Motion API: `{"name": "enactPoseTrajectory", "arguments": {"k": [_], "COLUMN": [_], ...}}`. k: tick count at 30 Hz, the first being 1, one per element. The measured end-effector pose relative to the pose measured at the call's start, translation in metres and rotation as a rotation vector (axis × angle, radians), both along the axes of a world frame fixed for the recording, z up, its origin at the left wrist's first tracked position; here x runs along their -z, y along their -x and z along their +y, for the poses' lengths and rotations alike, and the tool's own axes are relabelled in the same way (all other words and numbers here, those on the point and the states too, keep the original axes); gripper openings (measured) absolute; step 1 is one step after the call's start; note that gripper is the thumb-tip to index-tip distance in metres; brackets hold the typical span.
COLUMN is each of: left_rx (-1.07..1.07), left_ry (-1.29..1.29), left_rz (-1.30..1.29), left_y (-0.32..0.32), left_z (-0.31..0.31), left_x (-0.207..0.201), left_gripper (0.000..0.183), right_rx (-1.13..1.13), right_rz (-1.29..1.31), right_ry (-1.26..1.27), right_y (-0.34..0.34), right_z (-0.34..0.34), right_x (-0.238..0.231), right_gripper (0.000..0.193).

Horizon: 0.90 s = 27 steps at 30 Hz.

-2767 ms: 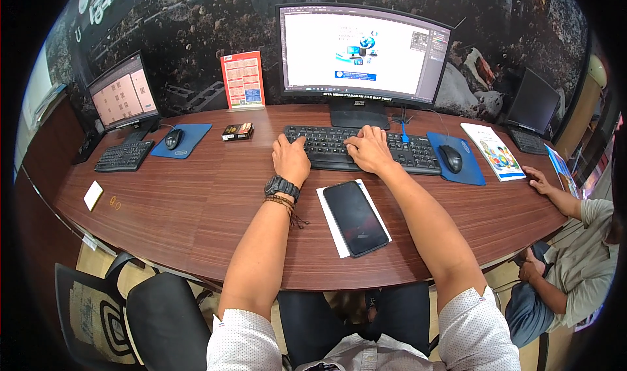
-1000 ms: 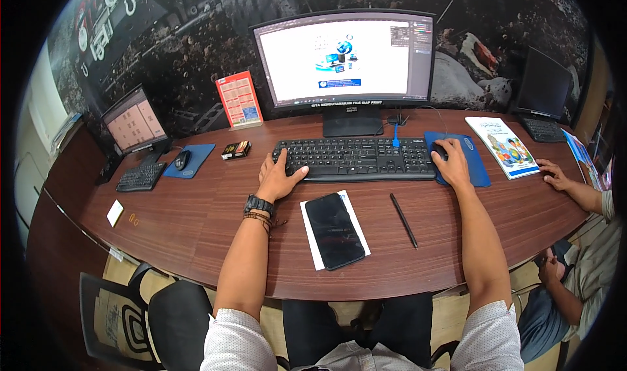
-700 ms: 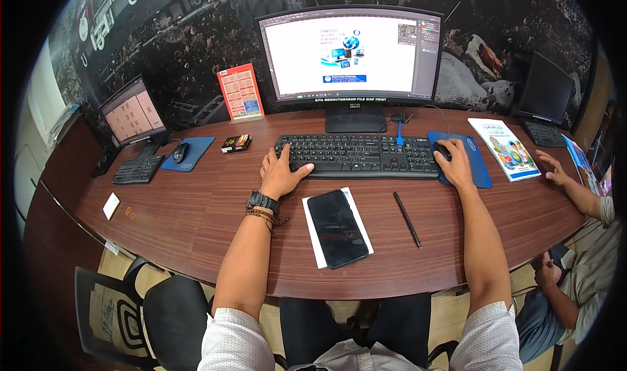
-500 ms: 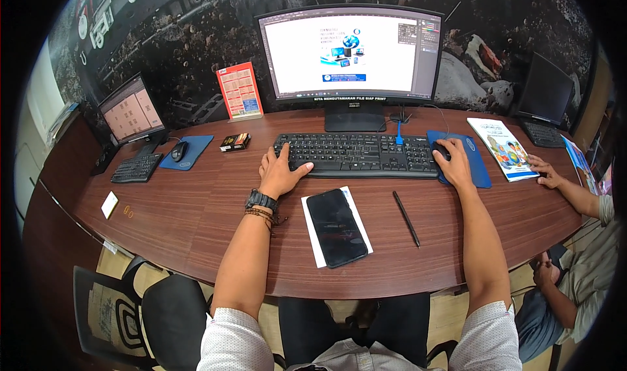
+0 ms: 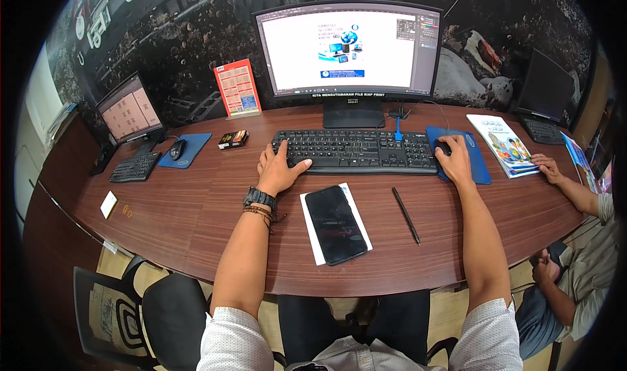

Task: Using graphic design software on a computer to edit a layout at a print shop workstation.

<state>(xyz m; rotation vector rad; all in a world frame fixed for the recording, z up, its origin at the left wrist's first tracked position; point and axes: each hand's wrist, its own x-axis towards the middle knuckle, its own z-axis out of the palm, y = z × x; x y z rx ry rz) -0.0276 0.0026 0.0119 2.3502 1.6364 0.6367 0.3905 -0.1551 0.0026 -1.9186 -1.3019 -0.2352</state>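
Observation:
My left hand (image 5: 279, 168) rests at the left end of a black keyboard (image 5: 353, 150), fingers spread over its corner keys and thumb stretched along the lower edge. A dark watch and a beaded bracelet circle that wrist. Cupped over a black computer mouse (image 5: 444, 149), my right hand (image 5: 457, 160) lies on a blue mouse pad (image 5: 480, 165) beside the keyboard. Behind the keyboard, a wide curved monitor (image 5: 346, 51) shows a page with a globe and computers in a design program. A blue cable (image 5: 398, 130) hangs down to the keyboard's top edge.
Nearer me lie a black phone (image 5: 336, 226) on white paper and a black pen (image 5: 405, 215). At right, another person's hand (image 5: 547, 168) touches stacked booklets (image 5: 499, 145). Leftward are a small box (image 5: 234, 140), a desk calendar (image 5: 238, 89) and a second computer (image 5: 129, 110).
The view has shifted very slightly. Both hands stay in place, one at the keyboard and one on the mouse.

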Motion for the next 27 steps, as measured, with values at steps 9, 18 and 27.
{"name": "enactPoseTrajectory", "arguments": {"k": [9,18,27], "left_rx": [0.006,0.014,0.005], "left_ry": [0.030,0.010,0.008], "left_rz": [-0.004,-0.003,-0.017], "left_y": [-0.001,-0.004,0.000], "left_z": [-0.004,0.002,0.000], "left_x": [-0.003,-0.002,-0.001], "left_gripper": [0.101,0.098,0.098], "right_rx": [0.044,0.029,-0.482], "right_rz": [-0.004,-0.245,-0.227], "right_ry": [-0.008,-0.139,-0.012], "right_y": [-0.002,0.012,0.070], "right_z": [-0.002,0.000,0.004], "right_x": [0.002,-0.010,-0.021], "right_gripper": [0.033,0.026,0.017]}}
